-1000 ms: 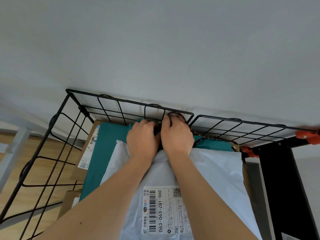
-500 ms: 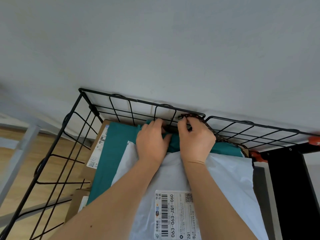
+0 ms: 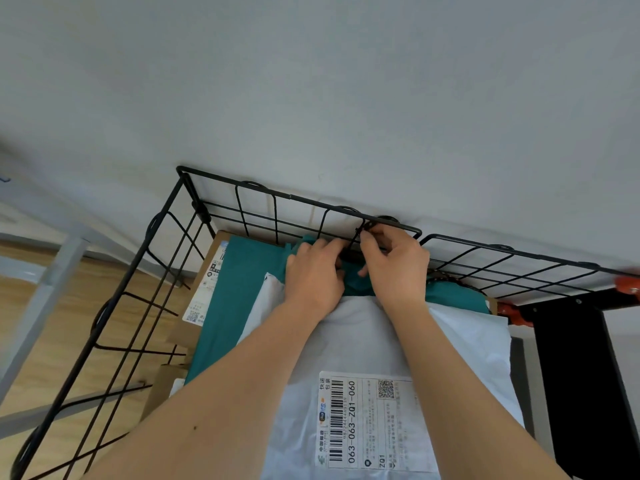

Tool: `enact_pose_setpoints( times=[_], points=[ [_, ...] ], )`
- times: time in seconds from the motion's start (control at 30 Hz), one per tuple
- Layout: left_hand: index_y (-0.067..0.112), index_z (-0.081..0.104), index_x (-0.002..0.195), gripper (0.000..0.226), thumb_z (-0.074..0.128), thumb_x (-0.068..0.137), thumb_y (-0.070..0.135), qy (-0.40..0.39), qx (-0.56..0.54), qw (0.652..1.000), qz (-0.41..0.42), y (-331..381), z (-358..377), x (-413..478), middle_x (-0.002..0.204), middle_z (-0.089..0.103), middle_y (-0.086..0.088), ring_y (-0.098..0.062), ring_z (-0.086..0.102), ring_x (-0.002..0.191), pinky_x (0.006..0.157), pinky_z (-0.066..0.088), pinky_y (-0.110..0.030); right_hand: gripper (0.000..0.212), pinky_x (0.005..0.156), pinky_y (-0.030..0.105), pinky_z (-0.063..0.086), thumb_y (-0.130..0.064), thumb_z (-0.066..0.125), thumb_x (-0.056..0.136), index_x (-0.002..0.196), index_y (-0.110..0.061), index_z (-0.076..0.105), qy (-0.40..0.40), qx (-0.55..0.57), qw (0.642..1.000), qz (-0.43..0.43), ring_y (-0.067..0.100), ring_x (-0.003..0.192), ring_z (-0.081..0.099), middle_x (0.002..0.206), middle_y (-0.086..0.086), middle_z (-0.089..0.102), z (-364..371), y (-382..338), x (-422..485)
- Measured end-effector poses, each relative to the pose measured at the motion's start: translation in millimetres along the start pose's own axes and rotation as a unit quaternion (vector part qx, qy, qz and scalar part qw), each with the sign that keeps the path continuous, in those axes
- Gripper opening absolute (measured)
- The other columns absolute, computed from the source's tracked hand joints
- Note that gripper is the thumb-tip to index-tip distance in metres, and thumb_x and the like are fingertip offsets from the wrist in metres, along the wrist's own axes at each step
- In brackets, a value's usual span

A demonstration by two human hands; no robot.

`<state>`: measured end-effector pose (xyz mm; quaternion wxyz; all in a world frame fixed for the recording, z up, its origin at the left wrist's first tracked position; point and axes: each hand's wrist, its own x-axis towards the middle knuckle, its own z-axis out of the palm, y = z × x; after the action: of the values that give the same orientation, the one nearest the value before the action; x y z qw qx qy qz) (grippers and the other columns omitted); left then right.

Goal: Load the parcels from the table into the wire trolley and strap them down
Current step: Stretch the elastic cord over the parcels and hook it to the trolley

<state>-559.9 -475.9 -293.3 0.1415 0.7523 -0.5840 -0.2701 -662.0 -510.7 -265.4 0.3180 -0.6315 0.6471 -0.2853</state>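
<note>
Parcels [image 3: 467, 341] lie stacked in the trolley [image 3: 301, 199]; right hand [image 3: 394, 261] pinches the strap hook [image 3: 362, 232] at its far rim; left hand's [image 3: 313, 275] fingers curl just below, on what I cannot tell. Seat the strap hook fully over the wire, pulled taut, before releasing.

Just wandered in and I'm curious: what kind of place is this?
Likely a small indoor parcel-handling room, perhaps a mailroom: a black wire trolley against a plain wall, holding a white mailer bag with a barcoded shipping label and a teal parcel.
</note>
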Motion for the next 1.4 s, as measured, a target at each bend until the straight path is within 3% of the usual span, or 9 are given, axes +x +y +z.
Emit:
enact_pose_setpoints(
  times=[0.2,0.4,0.57,0.77,1.0,1.1,1.2,1.3,1.4],
  points=[
    [0.023,0.042,0.135,0.043,0.050,0.092,0.018,-0.009,0.009,1.000,0.019,-1.6,-3.4,-1.2,0.126,0.051,-0.003,-0.026,0.042,0.115,0.088,0.033,-0.035,0.023,0.080,0.035,0.053,-0.035,0.064,0.084,0.102,-0.023,0.072,0.016,-0.112,0.993,-0.025,0.022,0.091,0.066,0.095,0.000,0.074,1.6,-6.5,-2.8],
    [0.025,0.043,0.135,0.045,0.051,0.091,0.016,-0.009,-0.011,1.000,0.019,-2.3,-4.2,-2.0,0.124,0.053,-0.002,-0.026,0.041,0.116,0.088,0.032,-0.035,0.019,0.071,0.037,0.051,-0.029,0.065,0.085,0.089,-0.011,0.068,-0.002,-0.156,0.987,-0.038,0.029,0.081,0.063,0.083,0.008,0.072,2.6,-1.0,3.6],
    [0.021,0.047,0.128,0.039,0.053,0.090,0.015,-0.004,-0.011,1.000,0.019,-2.5,-3.4,-1.8,0.120,0.054,-0.002,-0.026,0.042,0.113,0.083,0.030,-0.033,0.020,0.068,0.035,0.043,-0.021,0.056,0.092,0.090,-0.004,0.066,0.064,-0.200,0.977,-0.032,0.040,0.083,0.060,0.087,0.016,0.070,3.1,0.6,-3.3],
    [0.023,0.044,0.131,0.043,0.053,0.090,0.015,-0.008,-0.017,1.000,0.022,-3.6,-3.4,-1.1,0.121,0.054,-0.003,-0.026,0.042,0.114,0.087,0.032,-0.035,0.024,0.073,0.038,0.052,-0.028,0.048,0.095,0.089,-0.011,0.064,-0.027,-0.211,0.977,-0.001,0.036,0.082,0.064,0.080,0.016,0.069,4.4,1.8,3.4],
    [0.023,0.047,0.130,0.043,0.054,0.089,0.014,0.008,-0.049,0.999,0.021,-6.3,0.6,0.2,0.115,0.057,0.000,-0.024,0.043,0.112,0.083,0.029,-0.031,0.023,0.076,0.035,0.049,-0.028,0.041,0.098,0.083,-0.016,0.053,-0.052,-0.182,0.979,0.073,0.035,0.088,0.065,0.091,0.014,0.069,8.4,-5.8,8.8],
    [0.020,0.057,0.116,0.033,0.062,0.084,0.013,0.035,-0.165,0.986,-0.005,-9.9,0.4,-0.2,0.096,0.063,0.006,-0.019,0.052,0.100,0.085,0.038,-0.032,0.025,0.081,0.036,0.049,-0.031,0.037,0.098,0.089,-0.014,0.053,-0.089,-0.188,0.973,0.103,0.036,0.090,0.065,0.099,0.016,0.067,8.8,-6.0,11.5],
    [0.016,0.066,0.096,0.018,0.069,0.079,0.014,0.064,-0.282,0.957,-0.013,-7.6,-5.8,-3.3,0.081,0.059,0.011,-0.007,0.053,0.078,0.078,0.046,-0.026,0.023,0.083,0.036,0.047,-0.030,0.037,0.099,0.091,-0.013,0.050,-0.108,-0.189,0.969,0.119,0.037,0.097,0.063,0.107,0.019,0.065,10.1,-5.9,12.5],
    [0.018,0.069,0.094,0.022,0.074,0.072,0.016,0.061,-0.265,0.962,0.012,-6.3,-8.0,-6.9,0.079,0.056,0.014,-0.006,0.052,0.077,0.074,0.045,-0.023,0.029,0.080,0.034,0.042,-0.029,0.038,0.100,0.103,-0.006,0.055,-0.105,-0.191,0.968,0.125,0.037,0.105,0.057,0.114,0.019,0.061,9.0,-7.9,11.7],
    [0.021,0.067,0.096,0.023,0.074,0.074,0.021,0.081,-0.231,0.969,0.021,-6.5,-7.8,-5.8,0.086,0.059,0.007,-0.010,0.052,0.080,0.072,0.044,-0.025,0.025,0.079,0.035,0.044,-0.030,0.038,0.099,0.096,-0.010,0.054,-0.110,-0.182,0.969,0.123,0.037,0.099,0.062,0.110,0.018,0.062,8.2,-7.7,12.4]
  ],
)
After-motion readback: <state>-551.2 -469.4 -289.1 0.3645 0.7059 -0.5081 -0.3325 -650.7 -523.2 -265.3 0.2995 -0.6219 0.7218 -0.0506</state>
